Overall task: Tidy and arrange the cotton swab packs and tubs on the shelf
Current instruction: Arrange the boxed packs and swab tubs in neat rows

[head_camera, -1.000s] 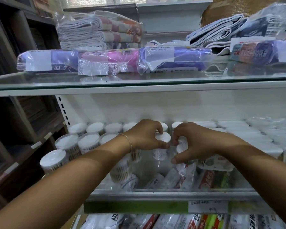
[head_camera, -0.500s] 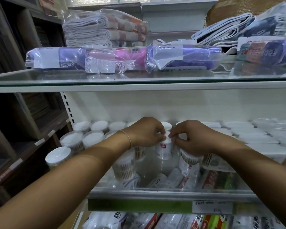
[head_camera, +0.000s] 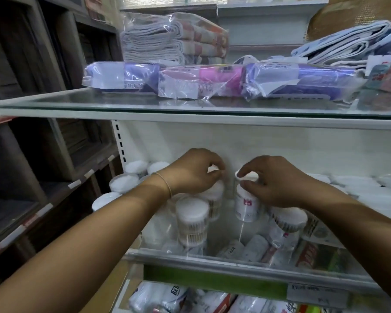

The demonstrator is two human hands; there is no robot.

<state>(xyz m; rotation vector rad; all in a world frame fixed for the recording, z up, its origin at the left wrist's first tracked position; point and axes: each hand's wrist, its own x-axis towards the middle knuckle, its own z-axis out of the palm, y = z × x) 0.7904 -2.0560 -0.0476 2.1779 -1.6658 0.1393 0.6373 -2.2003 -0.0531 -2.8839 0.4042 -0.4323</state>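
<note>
Soft, crinkled swab packs [head_camera: 255, 247] lie flat at the near lip of the shelf [head_camera: 212, 262]. Just behind them a clear round tub [head_camera: 192, 222] stands packed with wooden-stemmed swabs, white tips up. The left hand [head_camera: 194, 175] curls its fingers over the top of a second tub [head_camera: 216, 195]. To its right, the right hand [head_camera: 273, 180] pinches the white lid of a red-labelled tub [head_camera: 246, 207]. Far left, white-topped tubs [head_camera: 127, 181] stand in rows.

Glass, plastic, wood
Glossy glass shelf [head_camera: 99, 102]; smooth clear plastic swab tub [head_camera: 192, 222]; crinkled shiny film packs [head_camera: 199, 84]; matt wooden rack [head_camera: 32, 64].
</note>
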